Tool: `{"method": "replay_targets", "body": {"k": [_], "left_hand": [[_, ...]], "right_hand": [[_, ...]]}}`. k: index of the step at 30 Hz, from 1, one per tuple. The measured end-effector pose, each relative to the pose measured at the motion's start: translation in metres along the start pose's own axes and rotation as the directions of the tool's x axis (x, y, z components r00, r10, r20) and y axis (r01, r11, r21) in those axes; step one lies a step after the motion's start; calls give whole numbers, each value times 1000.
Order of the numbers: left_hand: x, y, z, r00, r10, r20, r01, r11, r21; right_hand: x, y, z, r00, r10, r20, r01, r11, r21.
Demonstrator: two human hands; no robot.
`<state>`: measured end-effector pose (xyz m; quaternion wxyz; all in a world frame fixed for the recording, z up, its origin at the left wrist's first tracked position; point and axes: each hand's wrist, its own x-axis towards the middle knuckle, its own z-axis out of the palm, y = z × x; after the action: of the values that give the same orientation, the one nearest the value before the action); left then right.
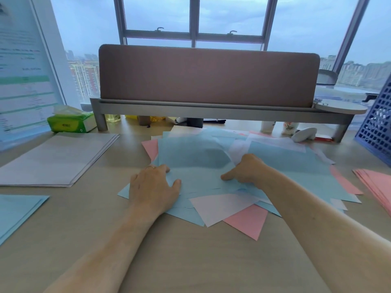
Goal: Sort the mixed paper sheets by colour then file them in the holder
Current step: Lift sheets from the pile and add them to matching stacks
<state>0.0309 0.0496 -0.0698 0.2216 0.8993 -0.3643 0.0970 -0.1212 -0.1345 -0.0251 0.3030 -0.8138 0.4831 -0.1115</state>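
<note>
A mixed heap of blue, pink and white sheets [281, 163] lies spread over the middle of the desk. My left hand [153, 185] rests flat on the heap's left part, fingers spread on blue paper. My right hand [246, 169] pinches the edge of a blue sheet [190, 153] that bulges up off the heap. A sorted white stack [57, 157] lies at the left, a blue stack [17, 212] at the near left, a pink stack [378, 187] at the right edge. The blue mesh holder [378, 125] stands at the far right.
A grey shelf [211, 109] with a brown partition panel spans the back of the desk. A green tissue pack [69, 121] sits at the back left beside a monitor [23, 66]. Small bottles and clutter stand under the shelf. Bare desk wood lies in front of the heap.
</note>
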Motion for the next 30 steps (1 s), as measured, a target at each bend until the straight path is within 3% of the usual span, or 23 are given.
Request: {"method": "replay_targets", "body": {"k": [7,12,17,20,25,30], "left_hand": [[-2,1,0,998,60,0,-60,998,-28],[-15,26,-11,974,226,-36,-228,958,-172],[-17,112,-12,909,384,164,-319,892,-320],[-3,154,-1,895,354,271,-246,899,-361],[14,180,4,887,110,448,45,946,-322],[28,194,12,830,23,557,254,874,-415]], "right_hand": [[-6,10,2,986,-37,-161,100,911,401],[-27,60,-49,955,72,-286,89,854,512],[-64,109,-92,932,193,-307,23,814,581],[-78,129,-102,911,231,-341,11,813,581],[-79,161,-95,902,258,-347,-28,836,548],[-81,172,-80,868,268,-419,-30,869,493]]}}
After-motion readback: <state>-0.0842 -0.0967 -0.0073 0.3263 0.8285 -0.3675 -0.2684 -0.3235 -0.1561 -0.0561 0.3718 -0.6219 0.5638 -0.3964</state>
